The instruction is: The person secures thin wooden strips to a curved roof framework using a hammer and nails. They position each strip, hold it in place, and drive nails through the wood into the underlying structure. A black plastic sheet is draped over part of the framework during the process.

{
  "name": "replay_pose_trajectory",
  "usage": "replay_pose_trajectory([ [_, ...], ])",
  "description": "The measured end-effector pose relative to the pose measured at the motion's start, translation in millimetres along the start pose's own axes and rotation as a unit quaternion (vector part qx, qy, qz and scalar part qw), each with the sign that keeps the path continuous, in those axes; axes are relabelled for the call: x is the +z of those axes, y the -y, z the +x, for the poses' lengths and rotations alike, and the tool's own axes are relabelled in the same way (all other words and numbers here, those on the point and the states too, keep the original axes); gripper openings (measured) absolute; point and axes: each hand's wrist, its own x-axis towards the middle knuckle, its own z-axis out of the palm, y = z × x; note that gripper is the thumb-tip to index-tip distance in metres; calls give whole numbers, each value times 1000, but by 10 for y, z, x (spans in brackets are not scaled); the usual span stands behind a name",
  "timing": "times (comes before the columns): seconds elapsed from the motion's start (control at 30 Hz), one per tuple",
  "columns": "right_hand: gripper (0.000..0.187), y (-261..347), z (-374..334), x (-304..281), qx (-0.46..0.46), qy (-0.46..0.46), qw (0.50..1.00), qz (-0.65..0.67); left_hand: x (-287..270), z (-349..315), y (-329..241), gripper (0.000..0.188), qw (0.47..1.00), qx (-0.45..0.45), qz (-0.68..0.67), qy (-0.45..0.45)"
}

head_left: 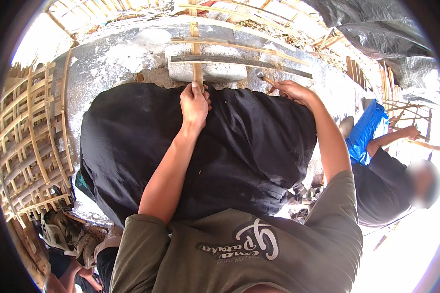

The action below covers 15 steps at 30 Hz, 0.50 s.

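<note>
My left hand (195,105) is closed around the near end of an upright bamboo strip (196,49), its thumb along the top. Thin cross strips lie across it, among them a pale one (239,45) and a darker one (230,61). Beneath these rests a whitish block (215,73) with rounded edges. To the right, my right hand (293,91) grips a small wooden-handled tool (269,80); its dark head points toward the strips and looks like a hammer's, but is too small to be sure. Black cloth (200,151) covers my lap.
Bamboo lattice panels (32,141) are stacked at left. Another person (386,185) sits at right beside a blue sheet (369,132), holding bamboo pieces. Part of someone else (71,273) shows at lower left. Black plastic sheeting (376,24) hangs at upper right.
</note>
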Motion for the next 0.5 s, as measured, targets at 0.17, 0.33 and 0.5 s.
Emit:
replay_pose_trajectory([
  [0.17,44,12,-21,95,-18,9,995,95,-27,25,37,40,1000,-1,-3,4],
  [0.33,45,25,-18,110,-10,7,997,81,-51,26,55,40,1000,2,-8,8],
  [0.5,46,-86,62,97,-5,-15,999,40,-21,-7,31,40,1000,7,18,-1],
])
